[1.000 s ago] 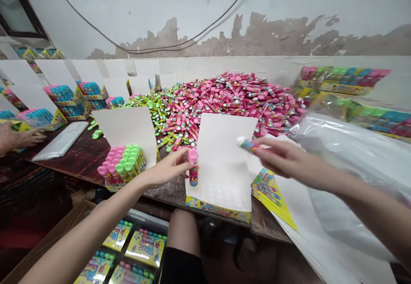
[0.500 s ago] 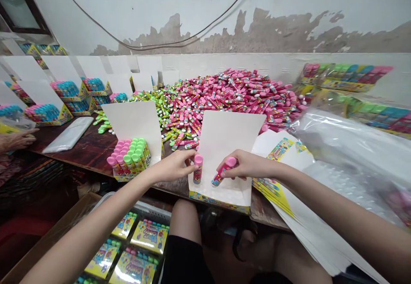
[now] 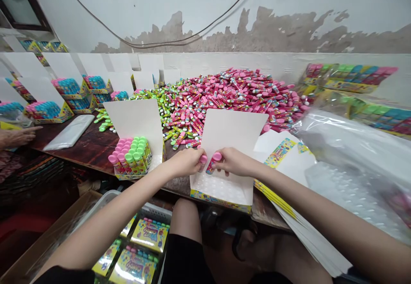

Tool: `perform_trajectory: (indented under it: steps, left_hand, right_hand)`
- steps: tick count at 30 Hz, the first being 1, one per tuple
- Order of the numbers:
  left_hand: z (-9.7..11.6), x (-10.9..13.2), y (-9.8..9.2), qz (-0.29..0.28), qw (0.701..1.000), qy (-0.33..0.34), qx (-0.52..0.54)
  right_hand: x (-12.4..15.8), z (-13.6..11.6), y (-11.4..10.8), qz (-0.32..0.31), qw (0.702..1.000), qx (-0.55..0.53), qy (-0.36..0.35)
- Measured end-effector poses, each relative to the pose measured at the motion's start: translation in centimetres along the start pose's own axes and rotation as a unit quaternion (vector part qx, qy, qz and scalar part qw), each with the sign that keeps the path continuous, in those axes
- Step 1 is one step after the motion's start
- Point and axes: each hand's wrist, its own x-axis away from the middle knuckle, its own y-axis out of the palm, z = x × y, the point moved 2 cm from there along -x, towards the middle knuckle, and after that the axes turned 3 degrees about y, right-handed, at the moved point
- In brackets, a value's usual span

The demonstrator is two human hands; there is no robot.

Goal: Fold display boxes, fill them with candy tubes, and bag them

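Item 1. Left hand (image 3: 188,162): the fingers are curling shut round the left tube (image 3: 203,159), of which only the pink cap is showing; the body seems to be hidden behind the fingers.

Item 2. Right hand (image 3: 233,162): thumb and fingers are pinching the right tube (image 3: 212,163), a pink-capped stick with a printed label that is leaning cap-up towards the right. The two caps are sitting just beside each other.

Item 3. Open display box (image 3: 224,189): both hands are hovering over its white dimpled tray at the near edge of the table (image 3: 90,149), and both tubes are being held above the tray's back-left part. The white lid flap (image 3: 233,127) is standing up behind them.

Item 4. Part-filled box (image 3: 132,159): it is standing to the left of the open box and holding upright pink-capped and green-capped tubes in rows.

Item 5. Loose stock: a pink tube pile (image 3: 240,95) is lying behind the boxes, with a green tube pile (image 3: 157,100) spreading from its left side.

Item 6. Flattened cartons (image 3: 280,155) and clear plastic bags (image 3: 349,147) are lying to the right of the open box.

Item 7. Filled boxes (image 3: 67,90) are standing in rows at far left, where another person's hand (image 3: 19,135) is resting on the table.

Item 8. Basket (image 3: 144,237) of packed boxes is sitting below the table edge.
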Motion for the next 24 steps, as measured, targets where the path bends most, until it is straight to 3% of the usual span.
perform_trajectory:
  steps: [6,12,16,19,22,24]
  left_hand:
    - [0.6,-0.9,0.1,-0.05,0.993,-0.026,-0.107]
    - [1.4,-1.6,0.1,-0.074,0.988,-0.039,-0.129]
    - [1.5,-1.6,0.1,-0.066,0.987,-0.045,-0.139]
    - [1.1,-0.5,0.0,-0.007,0.992,-0.046,-0.118]
    - [0.0,1.0,-0.5,0.143,0.988,-0.045,-0.038]
    - [-1.3,1.4,-0.9,0.213,0.972,-0.093,-0.014]
  right_hand:
    - [-1.3,-0.3,0.9,0.009,0.997,0.078,0.012]
    - [-2.1,-0.4,1.3,-0.027,0.995,0.08,0.052]
    - [-1.7,-0.2,1.5,0.002,0.995,0.077,0.069]
    - [0.2,0.0,1.4,0.078,0.988,0.102,0.083]
    - [3.7,0.2,2.3,0.192,0.968,0.135,0.09]
    - [6.1,0.5,4.2,0.223,0.96,0.16,0.049]
